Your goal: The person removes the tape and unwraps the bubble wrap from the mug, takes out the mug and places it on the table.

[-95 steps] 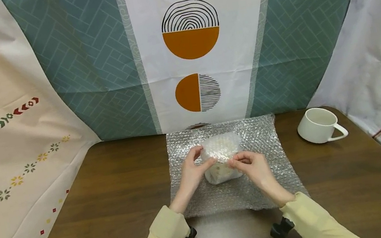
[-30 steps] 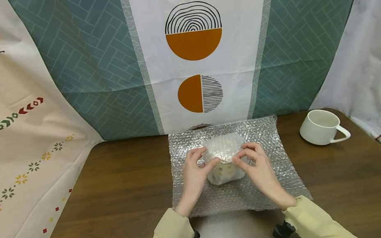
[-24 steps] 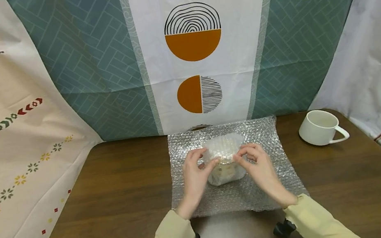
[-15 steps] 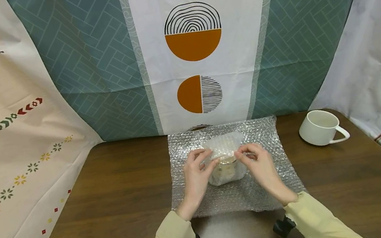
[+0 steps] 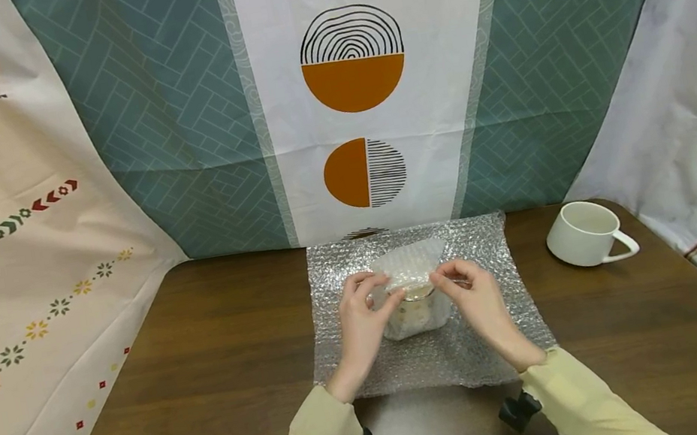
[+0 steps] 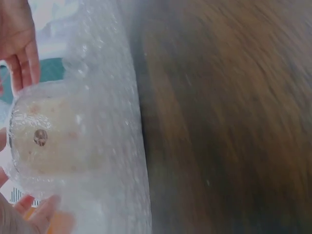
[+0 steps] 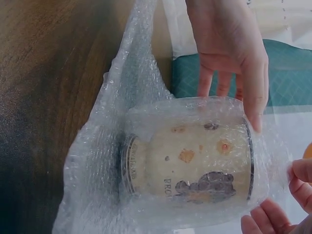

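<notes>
A cream cylindrical container [image 7: 200, 156] with printed patches and a dark rim sits inside a clear bubble-wrap pouch [image 5: 409, 261], in the middle of the table. The pouch's upper flap leans back over the rim. On its left side my left hand [image 5: 360, 322] holds the pouch, thumb at the rim and fingers spread along the wrap; the right wrist view shows this hand [image 7: 234, 53] from above the side. My right hand [image 5: 477, 303] pinches the flap's right edge between thumb and index finger, seen also in the right wrist view as a hand [image 7: 273, 214] at lower right.
Under the pouch lies a flat bubble-wrap sheet [image 5: 402, 380] on the brown wooden table [image 5: 220, 359]. A white mug [image 5: 581, 238] stands at the back right, its handle toward the right. Patterned cloths [image 5: 178, 138] hang behind and at both sides.
The flap has tilted and risen slightly, so more of the container's rim shows below it. My right hand has shifted up and inward along the flap edge; the left hand has moved slightly right.
</notes>
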{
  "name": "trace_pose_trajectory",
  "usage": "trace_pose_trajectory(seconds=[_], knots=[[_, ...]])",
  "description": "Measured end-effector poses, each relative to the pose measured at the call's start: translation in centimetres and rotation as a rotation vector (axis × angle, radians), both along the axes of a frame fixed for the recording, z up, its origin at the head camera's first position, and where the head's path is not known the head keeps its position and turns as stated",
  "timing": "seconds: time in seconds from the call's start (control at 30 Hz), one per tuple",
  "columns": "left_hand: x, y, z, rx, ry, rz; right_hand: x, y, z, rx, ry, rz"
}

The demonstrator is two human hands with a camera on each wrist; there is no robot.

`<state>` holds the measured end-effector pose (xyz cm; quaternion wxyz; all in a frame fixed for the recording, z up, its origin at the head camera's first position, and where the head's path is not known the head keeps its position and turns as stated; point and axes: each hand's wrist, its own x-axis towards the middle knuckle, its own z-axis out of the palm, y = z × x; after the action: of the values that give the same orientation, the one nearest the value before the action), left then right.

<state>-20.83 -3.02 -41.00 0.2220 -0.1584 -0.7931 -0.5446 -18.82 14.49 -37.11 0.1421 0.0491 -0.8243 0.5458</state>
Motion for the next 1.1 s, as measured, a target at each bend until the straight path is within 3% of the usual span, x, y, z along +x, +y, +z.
trace_pose_trajectory(seconds=[0.43, 0.7, 0.9, 1.1], knots=[[0.0, 0.1, 0.0, 0.025, -0.024, 0.0, -0.4, 0.4, 0.2, -0.022, -0.048, 0.012], [0.0, 0.1, 0.1, 0.006, -0.026, 0.01, -0.9, 0.6, 0.5, 0.001, -0.011, 0.044], [0.0, 0.1, 0.1, -0.007, -0.016, 0.013, -2.3, 1.0, 1.0, 0.023, 0.072, 0.16], [0.0, 0.1, 0.2, -0.028, -0.016, 0.023, -2.0, 0.5, 3.2, -0.019, 0.097, 0.218]])
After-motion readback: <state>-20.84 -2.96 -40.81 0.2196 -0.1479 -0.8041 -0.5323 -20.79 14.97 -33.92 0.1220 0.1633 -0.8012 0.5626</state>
